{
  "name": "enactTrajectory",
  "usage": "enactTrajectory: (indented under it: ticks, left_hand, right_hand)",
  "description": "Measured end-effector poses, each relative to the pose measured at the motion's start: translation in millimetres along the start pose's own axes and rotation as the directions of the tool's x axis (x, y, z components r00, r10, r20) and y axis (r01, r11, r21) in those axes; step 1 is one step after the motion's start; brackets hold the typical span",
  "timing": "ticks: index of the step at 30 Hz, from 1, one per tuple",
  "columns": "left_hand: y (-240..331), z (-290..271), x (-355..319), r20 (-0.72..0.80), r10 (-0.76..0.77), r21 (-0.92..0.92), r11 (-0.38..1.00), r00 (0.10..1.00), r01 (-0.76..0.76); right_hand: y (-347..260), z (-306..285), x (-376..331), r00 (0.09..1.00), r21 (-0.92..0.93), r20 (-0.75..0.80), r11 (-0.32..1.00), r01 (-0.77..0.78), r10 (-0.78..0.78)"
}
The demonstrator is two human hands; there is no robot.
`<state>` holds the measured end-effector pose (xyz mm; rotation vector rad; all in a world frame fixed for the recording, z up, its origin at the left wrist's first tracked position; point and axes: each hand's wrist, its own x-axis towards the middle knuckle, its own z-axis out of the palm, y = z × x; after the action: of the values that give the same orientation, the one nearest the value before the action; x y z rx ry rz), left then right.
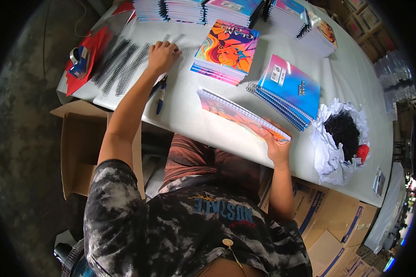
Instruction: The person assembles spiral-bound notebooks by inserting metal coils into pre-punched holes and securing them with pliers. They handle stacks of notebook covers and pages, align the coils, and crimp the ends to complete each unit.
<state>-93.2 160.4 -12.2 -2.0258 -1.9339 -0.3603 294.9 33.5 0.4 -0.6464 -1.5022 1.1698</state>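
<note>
- The notebook [242, 115] in hand lies near the front edge of the white table [356, 83], tilted, its long edge already lined with a row of spiral loops.
- The right hand [276, 143] clamps the notebook's near corner, thumb on top and fingers curled under the cover.
- The left hand [162, 55] is stretched far across the table, fingers bent down and pressed onto the loose spiral coils [120, 64]; whether one coil is pinched cannot be told.
- Judged progress: a stack of bound notebooks [286, 90] with blue-pink covers sits just beside the held one, so part of the lot looks finished. A stack with colourful illustrated covers [224, 51] and further rows of stacks [189, 9] along the far edge may be unbound or bound; many coils are unused.
- A blue-handled tool [161, 94], pliers or a pen, lies beside the left forearm, untouched.
- A tape dispenser [79, 60] rests on a red sheet at the left corner.
- A crumpled paper bundle [330, 152] at the right holds dark scrap material.
- Hard to make out: the binding edge of the far stacks, cut off by the picture's top rim; the left hand's fingertips; the contents of the cardboard boxes [78, 147] under the table.
</note>
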Motion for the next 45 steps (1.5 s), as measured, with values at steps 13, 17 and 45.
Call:
enactTrajectory:
  ticks: [13,17,45]
  left_hand:
    - [84,-113,-56,0.268,0.207,-0.908,0.381,0.941,0.175]
    - [92,-112,-58,0.239,0.196,-0.877,0.464,0.951,0.125]
    - [-54,-45,1,-0.111,-0.124,-0.092,0.989,0.986,0.114]
  right_hand:
    - [12,-11,4,0.993,0.031,-0.104,0.998,-0.052,0.055]
    - [13,-12,3,0.993,0.003,-0.108,0.999,-0.040,0.040]
    - [1,-11,1,0.991,-0.108,-0.122,0.994,0.031,-0.045]
